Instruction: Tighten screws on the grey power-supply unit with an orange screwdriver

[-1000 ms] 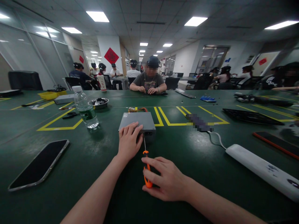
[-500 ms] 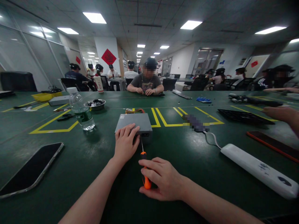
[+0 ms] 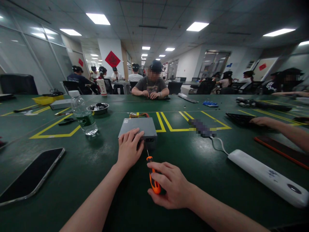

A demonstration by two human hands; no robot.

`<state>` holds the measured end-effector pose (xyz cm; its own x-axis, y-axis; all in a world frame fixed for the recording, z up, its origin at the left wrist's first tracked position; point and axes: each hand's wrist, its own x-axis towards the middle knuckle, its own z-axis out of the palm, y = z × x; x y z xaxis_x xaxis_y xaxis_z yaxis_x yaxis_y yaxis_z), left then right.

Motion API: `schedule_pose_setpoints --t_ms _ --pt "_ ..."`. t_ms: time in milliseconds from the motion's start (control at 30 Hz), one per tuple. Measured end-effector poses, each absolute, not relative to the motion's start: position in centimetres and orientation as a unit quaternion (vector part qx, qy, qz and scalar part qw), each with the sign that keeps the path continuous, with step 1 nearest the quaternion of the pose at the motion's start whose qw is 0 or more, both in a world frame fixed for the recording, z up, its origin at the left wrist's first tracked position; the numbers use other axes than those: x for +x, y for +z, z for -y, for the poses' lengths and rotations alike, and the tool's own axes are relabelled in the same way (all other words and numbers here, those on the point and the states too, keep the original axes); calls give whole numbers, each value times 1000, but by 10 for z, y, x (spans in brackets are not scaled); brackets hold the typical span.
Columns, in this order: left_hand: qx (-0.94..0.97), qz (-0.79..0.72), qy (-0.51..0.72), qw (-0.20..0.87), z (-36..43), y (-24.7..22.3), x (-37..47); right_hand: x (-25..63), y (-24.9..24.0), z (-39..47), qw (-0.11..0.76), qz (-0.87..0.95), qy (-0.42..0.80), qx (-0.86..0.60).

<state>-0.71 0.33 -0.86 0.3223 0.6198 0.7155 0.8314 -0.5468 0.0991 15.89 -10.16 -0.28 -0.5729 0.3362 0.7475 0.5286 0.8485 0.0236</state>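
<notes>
A grey metal computer power supply (image 3: 141,125) sits on the green table in front of me, its bundled wires at the far side and a socket on the near face. My left hand (image 3: 129,149) grips its near left part, fingers over the top and thumb against the front. My right hand (image 3: 171,185) is closed around the orange and black handle of a screwdriver (image 3: 156,186). The screwdriver's thin shaft points at the near face, below the socket. My left thumb is beside the shaft, and I cannot tell exactly where the tip touches.
On the left are a water bottle (image 3: 84,116), a phone (image 3: 31,175) and a metal bowl (image 3: 99,109). To the right lie a white power strip (image 3: 267,177) and a dark pixelated item (image 3: 202,127). A co-worker's hand (image 3: 262,121) touches a black panel (image 3: 238,118); another person sits opposite.
The screwdriver handle and my right hand have shifted slightly right, tilting the shaft more. My left hand stays on the power supply. The co-worker's hand at right has moved onto the black panel.
</notes>
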Motion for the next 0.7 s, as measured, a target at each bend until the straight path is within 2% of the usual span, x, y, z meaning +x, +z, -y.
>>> schedule_pose_setpoints --t_ms 233,500,567,700 --pt "-800 454 -366 145 -3 -8 -7 158 6 107 277 917 -134 -253" --pt "-801 452 -366 139 -2 -7 -8 160 0 103 388 880 -138 -239" --pt "-800 452 -370 138 -3 -8 -8 160 -2 103 384 879 -133 -250" --pt "-799 453 -372 138 -3 -8 -7 159 0 106 313 903 -133 -262"
